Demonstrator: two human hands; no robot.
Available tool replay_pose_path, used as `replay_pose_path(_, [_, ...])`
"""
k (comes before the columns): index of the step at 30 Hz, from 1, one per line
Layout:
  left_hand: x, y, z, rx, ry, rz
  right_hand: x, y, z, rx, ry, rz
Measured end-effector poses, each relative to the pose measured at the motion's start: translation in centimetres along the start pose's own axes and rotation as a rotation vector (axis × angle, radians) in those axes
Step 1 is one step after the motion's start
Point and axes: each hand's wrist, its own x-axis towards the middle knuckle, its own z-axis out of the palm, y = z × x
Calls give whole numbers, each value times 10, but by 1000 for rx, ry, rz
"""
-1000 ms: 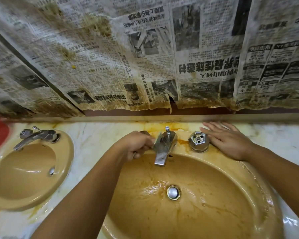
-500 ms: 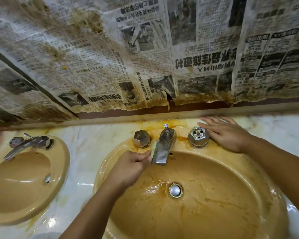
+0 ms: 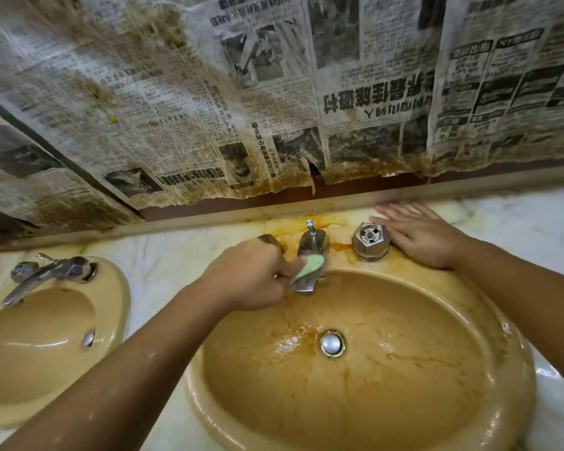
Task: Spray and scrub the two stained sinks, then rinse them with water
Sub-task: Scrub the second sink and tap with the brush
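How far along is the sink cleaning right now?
Done: the left sink looks largely stain-free. In hand: the left hand presses a green sponge against the faucet; the right hand rests flat on the counter. Left: the right sink shows orange streaks, and no water runs, so rinsing awaits.
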Motion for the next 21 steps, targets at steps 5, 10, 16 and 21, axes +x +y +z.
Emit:
replay_pose_path(5, [17, 10, 11, -25, 69, -227, -1, -1, 0, 11, 16, 7])
replay_pose_path(10, [16, -9, 12, -137, 3, -146, -2, 2, 3, 23, 37, 21])
replay_pose_path(16, [53, -16, -2, -444, -127, -377, -2, 1, 4, 12, 52, 18])
replay_pose_path(21, [103, -29, 4, -790, -271, -596, 0, 3, 2, 28, 49, 25])
